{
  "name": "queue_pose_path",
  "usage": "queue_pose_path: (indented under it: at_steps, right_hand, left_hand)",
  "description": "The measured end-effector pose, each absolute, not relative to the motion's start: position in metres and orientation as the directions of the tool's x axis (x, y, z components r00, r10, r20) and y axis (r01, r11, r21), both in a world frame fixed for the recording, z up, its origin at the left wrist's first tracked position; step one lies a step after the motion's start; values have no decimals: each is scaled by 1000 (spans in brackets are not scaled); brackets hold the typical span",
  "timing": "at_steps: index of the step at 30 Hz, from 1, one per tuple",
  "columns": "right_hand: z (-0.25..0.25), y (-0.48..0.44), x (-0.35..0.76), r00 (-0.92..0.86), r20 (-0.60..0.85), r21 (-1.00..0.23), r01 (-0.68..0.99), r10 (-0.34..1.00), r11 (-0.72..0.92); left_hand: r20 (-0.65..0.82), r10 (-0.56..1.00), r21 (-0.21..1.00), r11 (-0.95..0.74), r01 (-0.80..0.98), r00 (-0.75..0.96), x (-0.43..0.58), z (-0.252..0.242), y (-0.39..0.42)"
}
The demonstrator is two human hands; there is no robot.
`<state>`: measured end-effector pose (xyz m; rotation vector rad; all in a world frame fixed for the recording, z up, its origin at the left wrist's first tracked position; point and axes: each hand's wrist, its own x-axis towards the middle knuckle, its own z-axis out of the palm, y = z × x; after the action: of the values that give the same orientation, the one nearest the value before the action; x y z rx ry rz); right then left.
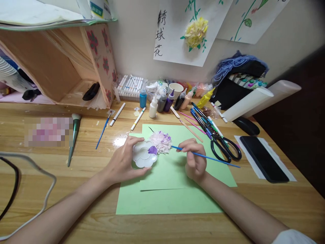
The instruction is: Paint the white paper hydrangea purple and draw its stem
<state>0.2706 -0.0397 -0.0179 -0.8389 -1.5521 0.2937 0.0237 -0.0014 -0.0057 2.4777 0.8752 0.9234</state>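
My left hand point(127, 159) grips a white flower-shaped paint palette point(141, 159) by its rim, thumb and fingers on opposite sides. Purple paint point(152, 150) fills one well on the palette's right side. My right hand point(195, 157) pinches a thin blue paintbrush point(213, 158), its tip pointing left at a ruffled flower point(160, 140). Pale pink and white petals make up this flower, with purple patches along its upper right. The flower lies on light green paper point(172, 200), close against the palette. Whether the bristles touch the petals I cannot tell.
Paint bottles point(169, 101) and a white paper cup point(175, 88) line the back. Scissors point(223, 149) and several pens lie right of the paper, near a phone point(264, 159). A second blue brush point(103, 130) and a green-handled brush point(73, 139) lie left.
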Motion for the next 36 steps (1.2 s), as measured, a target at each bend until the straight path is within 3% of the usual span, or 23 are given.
queue_pose_path:
  at_steps: [5, 14, 19, 26, 36]
  right_hand:
    - [-10, -45, 263, -255, 707, -549, 390, 660, 739]
    - [-10, -44, 264, -227, 703, -567, 393, 674, 724]
    - [-16, -46, 265, -89, 691, -661, 326, 718, 676]
    - [-20, -28, 276, 424, 490, -869, 163, 762, 468]
    - [-23, -26, 279, 299, 450, -884, 286, 841, 371]
  left_hand:
    - [454, 660, 529, -740, 414, 599, 24, -7, -2]
    - [455, 657, 534, -742, 406, 601, 23, -6, -3]
    - [449, 659, 532, -740, 412, 603, 23, -5, -2]
    - [430, 652, 547, -738, 395, 624, 22, -5, -4]
    - [392, 649, 568, -728, 383, 652, 23, -5, -4]
